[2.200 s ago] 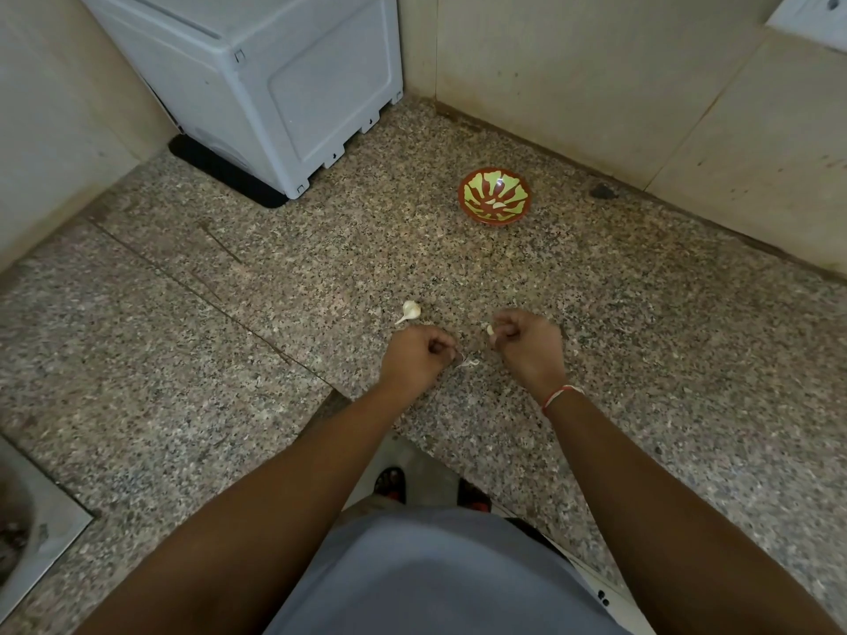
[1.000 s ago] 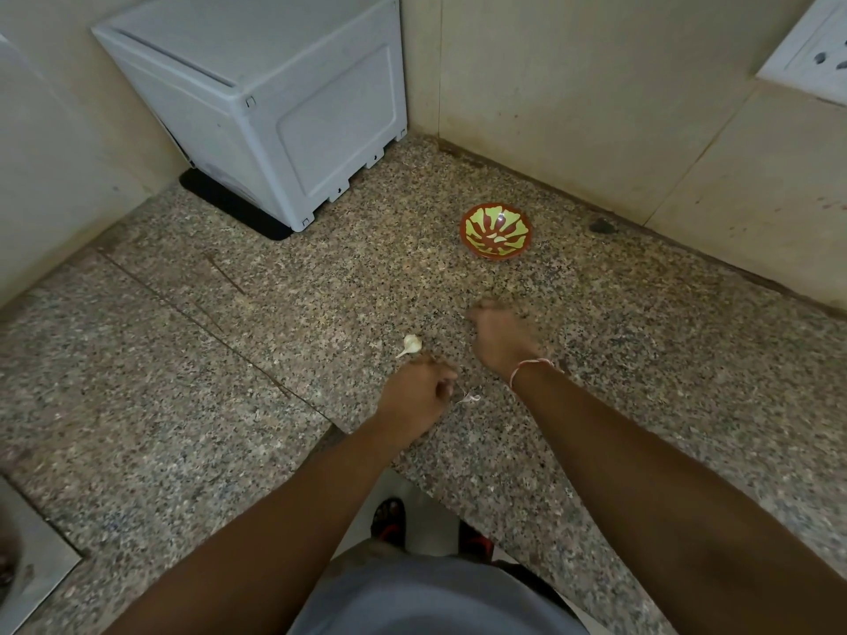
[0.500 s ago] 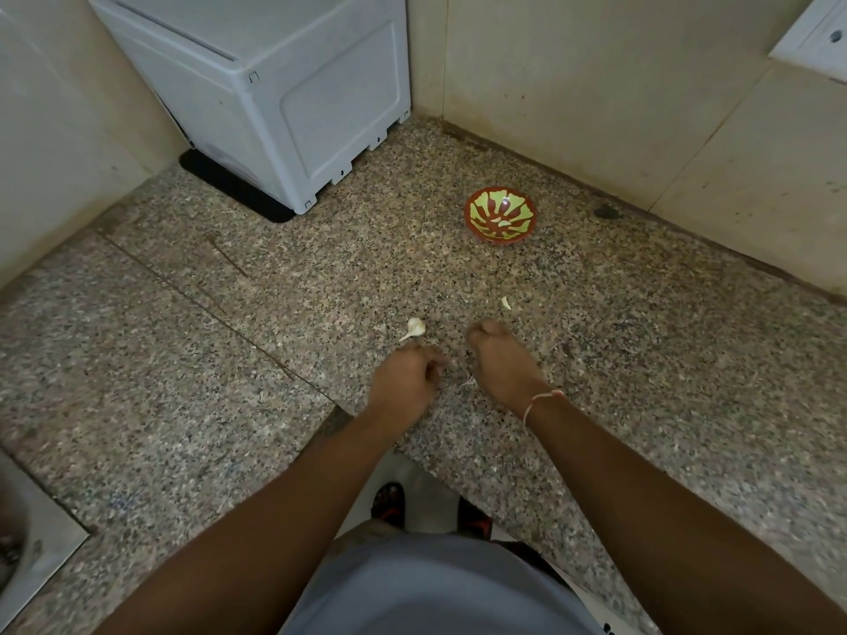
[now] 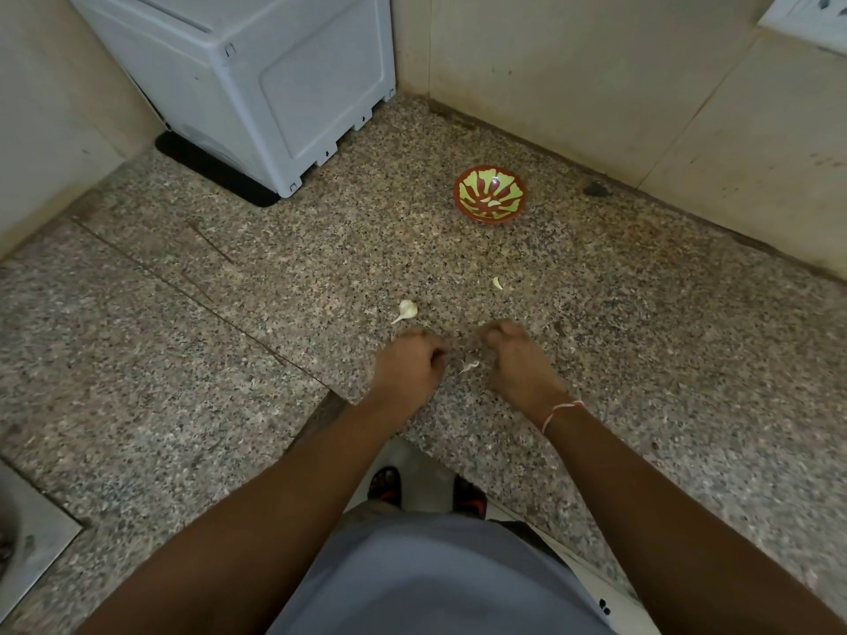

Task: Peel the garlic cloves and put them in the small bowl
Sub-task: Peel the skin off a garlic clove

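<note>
left hand: fingers curled in over the table, knuckles up; nothing visible inside the curl, so can't tell if it pinches a clove or skin.
right hand: also curled, fingertips turned toward the left hand; contents can't be told either.
why that posture: both hands sit close together just above the granite, likely so peel drops straight down and the fingertips can work one small piece between them.
peel scrap: pale shred on the table in the gap between the two hands, touching neither as far as visible.
unpeeled garlic piece: just beyond the left hand, tail pointing back at it; looks parked within reach as the next one.
loose clove: beyond the right hand, on the line toward the bowl; lying on the table, not in it.
small bowl: well beyond both hands near the wall, upright, a few pale cloves inside; count unclear.
white appliance: far beyond the left hand, top cut off by the frame.
hidden: fingertips of both hands are blurred and face away from the camera.
cut off: a steel edge at the far left border, unidentifiable.
</note>
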